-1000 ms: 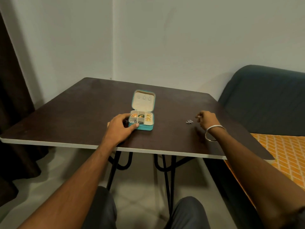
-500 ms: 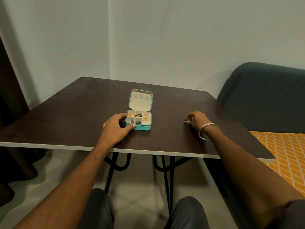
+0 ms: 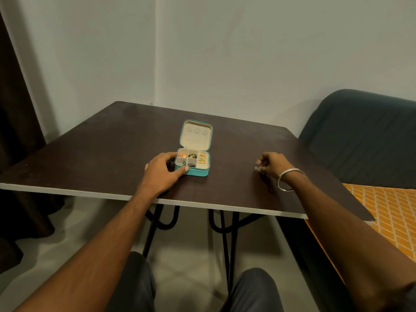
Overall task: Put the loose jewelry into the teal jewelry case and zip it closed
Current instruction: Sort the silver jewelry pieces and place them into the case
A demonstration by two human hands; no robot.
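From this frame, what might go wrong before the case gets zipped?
1. The right hand pinches a small silver piece at its fingertips; it looks easy to drop on the way to the teal jewelry case.
2. Most compartments already hold pieces, so the new one may snag or sit proud and foul the zip.
3. The left hand grips only the case's near left corner; it might slide.

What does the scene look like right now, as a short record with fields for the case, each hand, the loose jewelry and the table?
case: teal case open on the table, lid up, compartments holding gold and green pieces
left hand: left hand grips the case's near left corner
right hand: right hand pinches a small silver piece, to the right of the case
loose jewelry: only the silver piece shows outside the case
table: dark table, white front edge
wrist: silver bangle on the right wrist
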